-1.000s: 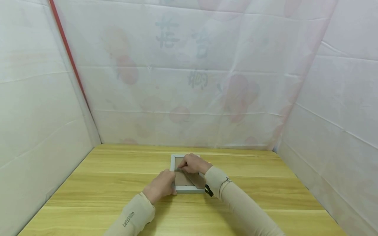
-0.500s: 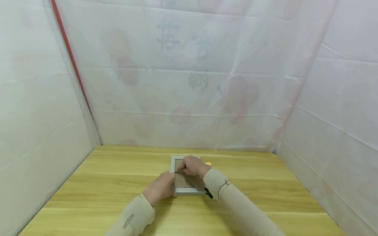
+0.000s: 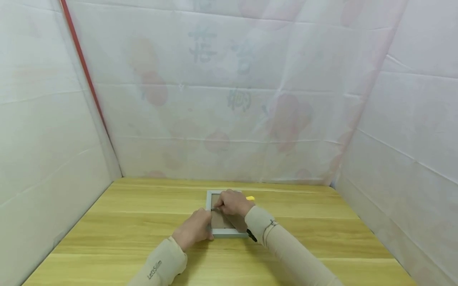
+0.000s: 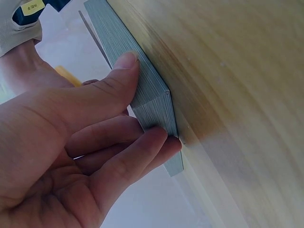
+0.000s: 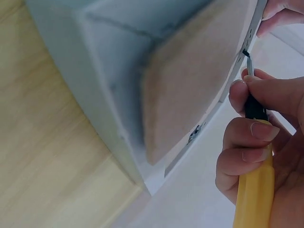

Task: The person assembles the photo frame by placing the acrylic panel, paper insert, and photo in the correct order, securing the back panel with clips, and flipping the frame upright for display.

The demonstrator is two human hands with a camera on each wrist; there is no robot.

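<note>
On the left, a white sheet wall (image 3: 46, 131) with a red strip (image 3: 84, 67) running down its corner stands beside the light wooden counter (image 3: 125, 222). The left hand (image 3: 193, 232), in a beige sleeve (image 3: 161, 268), grips the near left corner of a small grey rectangular picture frame (image 3: 209, 195), which lies face down near the middle of the counter. The left wrist view shows the thumb (image 4: 111, 88) pressed along the frame's grey side (image 4: 142, 95) and the fingers (image 4: 137, 156) curled round the corner. Inside the frame sits a brown fibreboard backing panel (image 5: 190, 85). To the right, the right hand (image 3: 234, 202) rests over the frame's far part and clasps a screwdriver with a yellow handle (image 5: 254, 199); its dark shaft runs between thumb and forefinger, and the thin metal tip (image 5: 249, 64) touches the inner edge of the frame beside the backing. A small metal tab (image 5: 194, 134) shows on that same edge. The yellow handle end peeks out past the right hand in the head view.
</note>
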